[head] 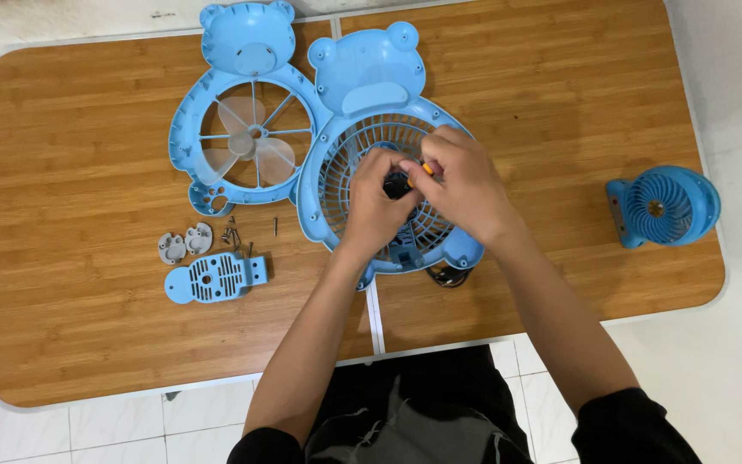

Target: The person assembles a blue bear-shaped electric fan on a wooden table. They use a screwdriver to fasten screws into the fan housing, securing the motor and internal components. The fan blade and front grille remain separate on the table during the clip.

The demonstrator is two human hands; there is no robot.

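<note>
A blue bear-shaped fan housing with a round grille (362, 86) lies at the table's middle. My left hand (373, 202) and my right hand (465, 180) meet over the grille's centre. Between the fingers shows a small black part (398, 183), and an orange-tipped tool (427, 169) pokes out by my right hand. Which hand grips which piece is partly hidden. Beside it on the left lies the other bear-shaped half (246, 51) with pale translucent fan blades (246, 142).
Loose screws (235, 232), two small grey round pieces (185, 243) and a blue vented plate (215, 277) lie left of my arms. A small round blue fan (667, 206) sits at the right table edge. A black cord (446, 277) shows under the housing.
</note>
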